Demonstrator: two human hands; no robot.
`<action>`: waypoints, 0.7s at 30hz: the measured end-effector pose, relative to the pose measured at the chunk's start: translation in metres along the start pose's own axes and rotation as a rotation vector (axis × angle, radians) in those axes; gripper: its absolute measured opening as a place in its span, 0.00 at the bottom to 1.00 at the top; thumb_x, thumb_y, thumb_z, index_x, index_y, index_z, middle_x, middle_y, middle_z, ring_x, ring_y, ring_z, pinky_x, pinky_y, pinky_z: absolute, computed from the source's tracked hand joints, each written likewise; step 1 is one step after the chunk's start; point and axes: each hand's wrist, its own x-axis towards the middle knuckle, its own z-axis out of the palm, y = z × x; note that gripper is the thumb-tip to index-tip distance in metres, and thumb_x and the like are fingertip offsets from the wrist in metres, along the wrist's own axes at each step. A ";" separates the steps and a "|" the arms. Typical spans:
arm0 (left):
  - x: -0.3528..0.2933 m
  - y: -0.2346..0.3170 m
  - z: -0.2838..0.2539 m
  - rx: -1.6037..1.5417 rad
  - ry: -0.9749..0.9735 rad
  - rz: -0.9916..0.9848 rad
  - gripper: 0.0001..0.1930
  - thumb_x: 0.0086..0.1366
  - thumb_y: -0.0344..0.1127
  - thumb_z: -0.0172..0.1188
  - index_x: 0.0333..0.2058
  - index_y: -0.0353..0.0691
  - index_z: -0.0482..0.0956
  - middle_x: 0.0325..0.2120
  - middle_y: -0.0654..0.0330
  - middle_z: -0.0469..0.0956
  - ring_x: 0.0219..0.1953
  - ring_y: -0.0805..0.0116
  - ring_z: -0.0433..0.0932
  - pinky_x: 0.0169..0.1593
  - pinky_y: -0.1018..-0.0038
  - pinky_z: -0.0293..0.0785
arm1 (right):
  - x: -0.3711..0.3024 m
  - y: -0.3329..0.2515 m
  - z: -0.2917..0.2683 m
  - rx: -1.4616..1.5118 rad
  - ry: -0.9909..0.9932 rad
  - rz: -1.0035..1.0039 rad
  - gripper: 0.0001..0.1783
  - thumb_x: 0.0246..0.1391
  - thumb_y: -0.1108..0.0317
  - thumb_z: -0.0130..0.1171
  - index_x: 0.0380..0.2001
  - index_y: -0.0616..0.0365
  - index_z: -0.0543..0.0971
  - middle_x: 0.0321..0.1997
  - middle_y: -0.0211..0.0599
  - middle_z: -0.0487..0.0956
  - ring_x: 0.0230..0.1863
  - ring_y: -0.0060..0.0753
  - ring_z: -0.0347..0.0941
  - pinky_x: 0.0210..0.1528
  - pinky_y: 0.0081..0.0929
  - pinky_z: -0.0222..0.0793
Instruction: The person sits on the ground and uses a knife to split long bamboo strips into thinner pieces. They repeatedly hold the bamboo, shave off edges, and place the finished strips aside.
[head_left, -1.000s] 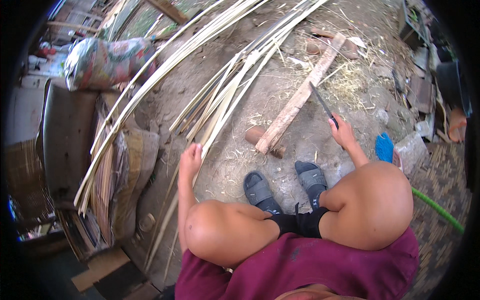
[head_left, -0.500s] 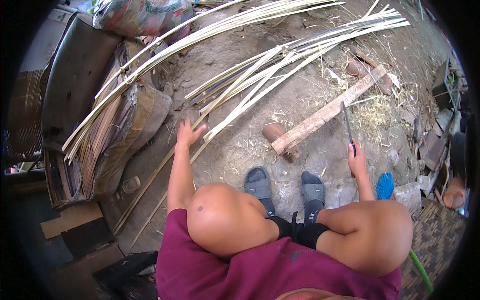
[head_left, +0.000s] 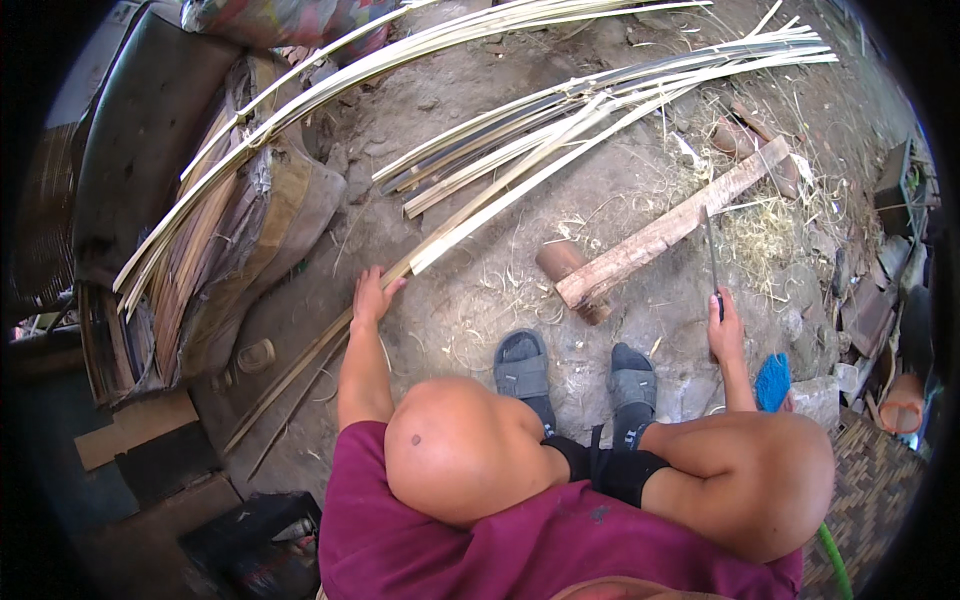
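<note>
Two hands busy here: the left hand has its fingers laid flat on a bamboo strip whose long axis runs from the fingertips up and right, while the right hand, far off, is fisted round a knife.

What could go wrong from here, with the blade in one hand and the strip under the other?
The right hand grips a long dark knife close to the sandalled feet; a slip might cut them. The left hand rests bare on a pale split bamboo strip, whose edges could splinter or slice the palm.
</note>
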 end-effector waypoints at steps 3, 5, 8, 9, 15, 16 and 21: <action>-0.004 -0.013 0.003 0.068 0.075 0.013 0.25 0.66 0.57 0.57 0.43 0.36 0.75 0.43 0.37 0.77 0.49 0.37 0.74 0.51 0.51 0.71 | -0.003 -0.001 0.009 -0.038 0.004 0.013 0.26 0.67 0.50 0.49 0.63 0.51 0.71 0.55 0.57 0.78 0.56 0.59 0.75 0.58 0.42 0.69; -0.007 -0.028 -0.013 0.081 0.079 -0.038 0.26 0.67 0.58 0.54 0.42 0.36 0.75 0.38 0.36 0.78 0.46 0.35 0.76 0.48 0.48 0.72 | -0.006 -0.009 0.004 0.004 -0.060 0.093 0.27 0.67 0.49 0.50 0.63 0.50 0.71 0.56 0.56 0.77 0.56 0.59 0.75 0.57 0.43 0.70; 0.000 -0.011 -0.053 0.128 0.209 -0.030 0.27 0.68 0.61 0.51 0.40 0.37 0.74 0.30 0.36 0.80 0.40 0.33 0.79 0.43 0.45 0.74 | -0.001 -0.003 -0.004 -0.001 -0.067 0.117 0.28 0.65 0.49 0.52 0.63 0.49 0.70 0.54 0.59 0.77 0.52 0.62 0.76 0.55 0.46 0.71; -0.002 0.017 -0.073 0.136 0.267 0.015 0.27 0.69 0.62 0.50 0.40 0.38 0.73 0.28 0.37 0.80 0.37 0.32 0.79 0.40 0.45 0.74 | -0.005 0.008 -0.011 -0.033 -0.046 0.129 0.29 0.65 0.49 0.52 0.64 0.49 0.69 0.52 0.61 0.78 0.50 0.63 0.77 0.54 0.48 0.71; -0.046 0.151 -0.195 -0.029 0.262 0.259 0.22 0.67 0.55 0.60 0.40 0.39 0.74 0.24 0.46 0.81 0.29 0.43 0.81 0.34 0.57 0.76 | -0.001 -0.047 0.000 -0.520 -0.006 -0.020 0.38 0.59 0.46 0.58 0.66 0.55 0.65 0.55 0.67 0.71 0.58 0.63 0.69 0.57 0.51 0.68; -0.053 0.184 -0.201 -0.132 0.166 0.307 0.21 0.68 0.52 0.60 0.46 0.39 0.74 0.28 0.48 0.82 0.35 0.51 0.82 0.38 0.62 0.76 | 0.007 -0.079 0.004 -0.287 -0.156 -0.106 0.41 0.58 0.44 0.59 0.67 0.57 0.64 0.58 0.67 0.69 0.60 0.62 0.68 0.59 0.50 0.67; -0.096 0.392 -0.195 -1.277 -0.253 0.801 0.39 0.70 0.45 0.58 0.71 0.41 0.47 0.64 0.43 0.58 0.68 0.53 0.60 0.67 0.63 0.61 | 0.008 -0.216 0.008 0.892 -0.618 -0.198 0.46 0.59 0.37 0.57 0.67 0.60 0.61 0.60 0.60 0.71 0.62 0.51 0.68 0.63 0.43 0.66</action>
